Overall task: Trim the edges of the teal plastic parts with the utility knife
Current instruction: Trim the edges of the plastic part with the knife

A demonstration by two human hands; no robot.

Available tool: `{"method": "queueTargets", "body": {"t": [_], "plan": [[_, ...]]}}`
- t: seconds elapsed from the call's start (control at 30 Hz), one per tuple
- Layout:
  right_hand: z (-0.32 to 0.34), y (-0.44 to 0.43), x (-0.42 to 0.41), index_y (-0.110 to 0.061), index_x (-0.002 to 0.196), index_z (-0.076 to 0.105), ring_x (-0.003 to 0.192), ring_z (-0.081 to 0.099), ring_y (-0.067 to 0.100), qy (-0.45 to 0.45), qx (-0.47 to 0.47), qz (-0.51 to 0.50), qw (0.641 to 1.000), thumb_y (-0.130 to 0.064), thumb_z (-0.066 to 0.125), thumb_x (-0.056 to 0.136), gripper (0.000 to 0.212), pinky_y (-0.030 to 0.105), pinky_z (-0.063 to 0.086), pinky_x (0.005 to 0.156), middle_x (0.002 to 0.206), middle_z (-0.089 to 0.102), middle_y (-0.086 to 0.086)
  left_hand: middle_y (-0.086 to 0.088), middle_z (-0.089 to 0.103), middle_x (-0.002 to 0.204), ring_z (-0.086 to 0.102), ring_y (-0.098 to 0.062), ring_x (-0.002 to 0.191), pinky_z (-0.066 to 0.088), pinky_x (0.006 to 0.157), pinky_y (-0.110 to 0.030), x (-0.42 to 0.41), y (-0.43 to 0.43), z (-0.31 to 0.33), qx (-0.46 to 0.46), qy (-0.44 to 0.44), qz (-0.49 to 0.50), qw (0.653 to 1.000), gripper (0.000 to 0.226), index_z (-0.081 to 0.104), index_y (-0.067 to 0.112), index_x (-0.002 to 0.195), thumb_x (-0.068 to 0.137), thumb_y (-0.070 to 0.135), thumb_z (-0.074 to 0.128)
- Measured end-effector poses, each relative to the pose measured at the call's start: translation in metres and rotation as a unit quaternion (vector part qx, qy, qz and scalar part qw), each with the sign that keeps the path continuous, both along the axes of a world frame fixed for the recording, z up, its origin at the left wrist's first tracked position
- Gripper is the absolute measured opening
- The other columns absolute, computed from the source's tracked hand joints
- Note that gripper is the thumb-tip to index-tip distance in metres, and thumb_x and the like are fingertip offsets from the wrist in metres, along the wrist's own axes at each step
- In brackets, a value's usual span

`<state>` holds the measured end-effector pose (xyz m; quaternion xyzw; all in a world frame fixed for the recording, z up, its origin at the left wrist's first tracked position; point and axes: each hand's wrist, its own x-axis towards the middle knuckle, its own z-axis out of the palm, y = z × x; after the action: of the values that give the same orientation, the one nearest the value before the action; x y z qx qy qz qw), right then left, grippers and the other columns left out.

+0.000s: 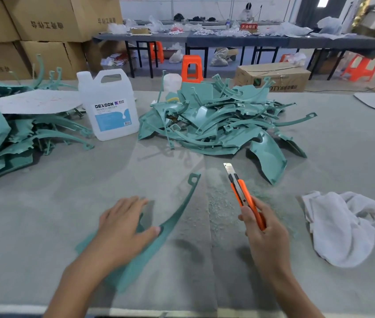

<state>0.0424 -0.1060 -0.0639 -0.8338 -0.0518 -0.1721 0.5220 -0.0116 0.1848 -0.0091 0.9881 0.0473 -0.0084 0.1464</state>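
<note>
Head view. A grey, felt-like bench (44,237) carries the work. At near centre lies one teal plastic part (182,207) – a smooth, matte, crescent-shaped moulding, broad at the near end and tapering away to a narrow tip with a small eyelet. The left hand (122,226) rests flat on its broad end, fingers straight and slightly spread, the thumb against the inner curve. The right hand (264,237) has its fingers curled round the orange handle of the utility knife (244,196). The segmented steel blade (228,167) is extended and points away from the person, just right of the part and apart from it. Fine teal shavings (218,203) dust the bench between part and knife. Beyond, a tangled heap of teal parts (216,125) – curved strips and glossy shells. A second stack (9,138) with ragged edges sits at far left. Between them stands a translucent white jug (108,106) labelled DEXCON. A crumpled white cloth (347,226) lies at right.
</note>
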Motion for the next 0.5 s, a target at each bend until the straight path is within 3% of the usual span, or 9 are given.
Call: {"method": "queueTargets", "body": {"t": [0.07, 0.13, 0.23, 0.33, 0.4, 0.5], "plan": [[-0.004, 0.005, -0.001, -0.065, 0.116, 0.055, 0.069, 0.064, 0.009, 0.0, 0.019, 0.002, 1.0, -0.055, 0.055, 0.093, 0.025, 0.017, 0.048, 0.059, 0.09, 0.071, -0.015, 0.007, 0.052, 0.145, 0.043, -0.01, 0.136, 0.027, 0.109, -0.019, 0.015, -0.025, -0.002, -0.141, -0.09, -0.001, 0.986, 0.048, 0.054, 0.024, 0.14, 0.097, 0.044, 0.058], [-0.007, 0.006, -0.001, -0.066, 0.115, 0.054, 0.071, 0.064, 0.008, -0.002, 0.026, -0.006, 1.0, -0.057, 0.053, 0.092, 0.026, 0.013, 0.046, 0.06, 0.092, 0.072, -0.017, 0.01, 0.06, 0.135, 0.052, -0.005, 0.125, 0.032, 0.098, -0.013, 0.033, -0.05, -0.006, -0.245, -0.083, 0.015, 0.966, 0.037, 0.06, 0.022, 0.134, 0.101, 0.038, 0.053], [-0.009, 0.002, -0.001, -0.067, 0.113, 0.054, 0.067, 0.062, 0.008, -0.004, 0.026, -0.008, 1.0, -0.059, 0.052, 0.091, 0.024, 0.011, 0.043, 0.057, 0.088, 0.071, -0.017, 0.008, 0.07, 0.116, 0.063, -0.008, 0.106, 0.042, 0.09, -0.025, 0.058, -0.075, -0.017, -0.312, -0.078, 0.013, 0.947, 0.026, 0.067, 0.02, 0.115, 0.105, 0.032, 0.045], [-0.01, 0.002, -0.001, -0.068, 0.11, 0.053, 0.068, 0.063, 0.009, -0.002, 0.015, -0.004, 1.0, -0.056, 0.053, 0.092, 0.022, 0.014, 0.044, 0.056, 0.085, 0.07, -0.016, 0.013, 0.072, 0.085, 0.067, -0.005, 0.071, 0.049, 0.068, -0.023, 0.067, -0.083, -0.024, -0.391, -0.117, 0.016, 0.913, 0.018, 0.068, 0.03, 0.106, 0.104, 0.026, 0.05], [-0.01, 0.003, -0.001, -0.068, 0.109, 0.053, 0.065, 0.062, 0.01, 0.0, 0.006, -0.006, 1.0, -0.053, 0.054, 0.093, 0.022, 0.016, 0.044, 0.054, 0.082, 0.069, -0.015, 0.009, 0.071, 0.078, 0.061, -0.008, 0.055, 0.05, 0.057, -0.025, 0.068, -0.082, -0.029, -0.386, -0.129, 0.014, 0.913, 0.02, 0.069, 0.038, 0.101, 0.103, 0.025, 0.054], [-0.011, 0.004, -0.002, -0.059, 0.114, 0.058, 0.065, 0.061, 0.009, 0.011, -0.007, -0.004, 1.0, -0.048, 0.058, 0.094, 0.023, 0.016, 0.043, 0.056, 0.081, 0.069, -0.015, 0.005, 0.07, 0.074, 0.062, -0.016, 0.059, 0.054, 0.064, -0.038, 0.067, -0.071, -0.036, -0.245, -0.146, 0.015, 0.958, 0.02, 0.072, 0.025, 0.088, 0.1, 0.032, 0.057]]}}
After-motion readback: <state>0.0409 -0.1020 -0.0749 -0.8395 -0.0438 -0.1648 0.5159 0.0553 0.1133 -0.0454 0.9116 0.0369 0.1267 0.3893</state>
